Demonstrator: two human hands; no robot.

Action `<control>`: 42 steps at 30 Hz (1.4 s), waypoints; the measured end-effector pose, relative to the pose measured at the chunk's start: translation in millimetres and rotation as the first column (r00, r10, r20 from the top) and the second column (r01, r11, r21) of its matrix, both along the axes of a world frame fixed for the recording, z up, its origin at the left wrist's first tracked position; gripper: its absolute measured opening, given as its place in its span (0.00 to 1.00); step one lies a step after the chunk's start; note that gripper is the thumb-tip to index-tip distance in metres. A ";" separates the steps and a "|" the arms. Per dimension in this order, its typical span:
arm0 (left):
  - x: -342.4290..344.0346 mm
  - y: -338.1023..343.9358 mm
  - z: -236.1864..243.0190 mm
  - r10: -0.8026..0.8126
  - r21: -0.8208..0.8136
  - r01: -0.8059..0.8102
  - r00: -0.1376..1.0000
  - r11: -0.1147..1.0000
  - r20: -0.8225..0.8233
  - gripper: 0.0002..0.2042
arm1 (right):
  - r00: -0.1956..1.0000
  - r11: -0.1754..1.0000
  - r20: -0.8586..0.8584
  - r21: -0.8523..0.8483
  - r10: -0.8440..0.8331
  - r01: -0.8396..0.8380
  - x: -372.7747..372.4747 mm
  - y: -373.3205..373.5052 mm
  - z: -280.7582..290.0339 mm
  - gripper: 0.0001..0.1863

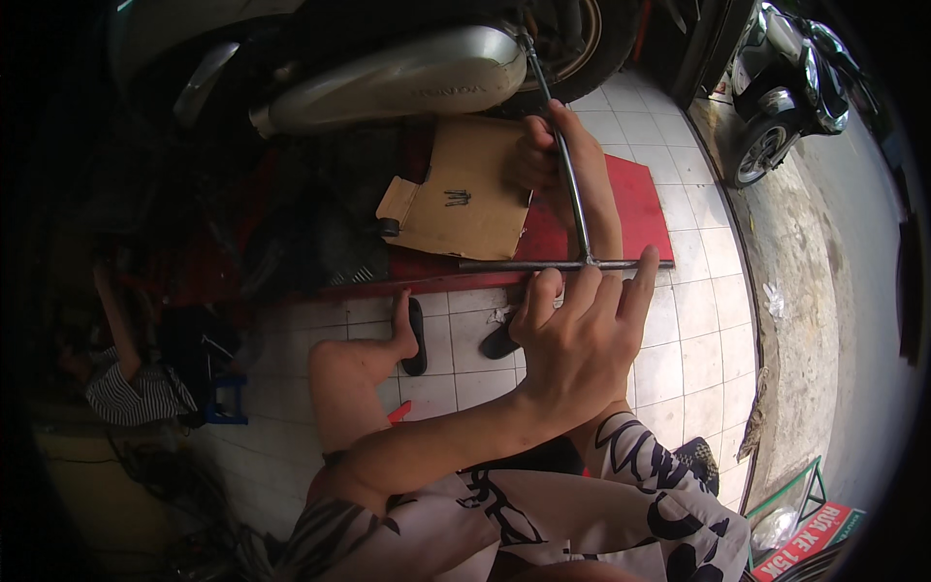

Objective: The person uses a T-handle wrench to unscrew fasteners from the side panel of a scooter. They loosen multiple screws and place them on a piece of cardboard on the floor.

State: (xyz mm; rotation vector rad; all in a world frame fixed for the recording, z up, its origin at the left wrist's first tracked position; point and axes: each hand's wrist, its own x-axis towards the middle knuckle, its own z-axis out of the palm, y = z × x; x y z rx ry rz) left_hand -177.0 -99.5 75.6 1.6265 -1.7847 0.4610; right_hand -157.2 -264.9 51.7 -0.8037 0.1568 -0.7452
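Note:
A long metal T-handle wrench [574,199] runs from the motorbike down to its crossbar near me. Its far end meets the area beside the silver exhaust cover [427,73], close to the wheel; the fastener there is too small to make out. My right hand [572,150] is closed around the shaft, about midway. Nearer me, my left hand [582,330] has its fingers bent against the crossbar, one finger reaching along its right end. Several small dark bolts [457,198] lie on a piece of cardboard [475,160], left of the shaft.
The cardboard rests on a red platform [640,209] beneath the motorbike. White floor tiles [703,330] surround it. A person in a striped top [141,393] is at the left, near a blue stool [228,398]. Another motorbike [786,87] stands outside at the upper right.

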 end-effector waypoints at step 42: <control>59.9 -37.1 13.4 -0.159 -0.069 0.838 0.021 0.542 -0.987 0.22 | 0.942 0.993 0.316 -0.003 0.113 -0.119 10.0 -13.7 -9.9 0.25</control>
